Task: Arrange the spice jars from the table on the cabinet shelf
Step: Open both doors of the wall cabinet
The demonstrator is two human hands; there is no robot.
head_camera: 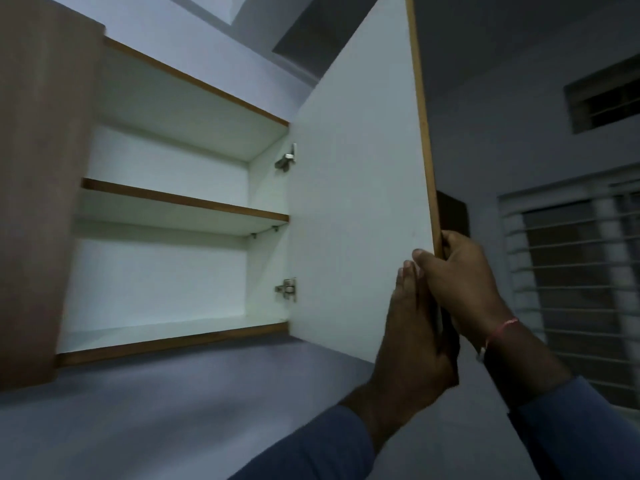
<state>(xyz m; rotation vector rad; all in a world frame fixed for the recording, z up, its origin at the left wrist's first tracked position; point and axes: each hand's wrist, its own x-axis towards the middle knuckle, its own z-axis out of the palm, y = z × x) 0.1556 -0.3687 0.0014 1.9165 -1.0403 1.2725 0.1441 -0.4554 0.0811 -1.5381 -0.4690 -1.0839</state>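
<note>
Left hand [415, 334], right hand [462, 278] on door [356, 202]

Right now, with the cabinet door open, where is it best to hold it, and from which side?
I would hold the cabinet door at its free wooden edge, low down, coming from the side away from the hinges. That thin edge lets fingers wrap round it, as the right hand does.

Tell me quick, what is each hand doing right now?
Left hand: open, straight fingers flat against the cabinet door.
Right hand: closed, gripping the cabinet door's free edge.
</note>
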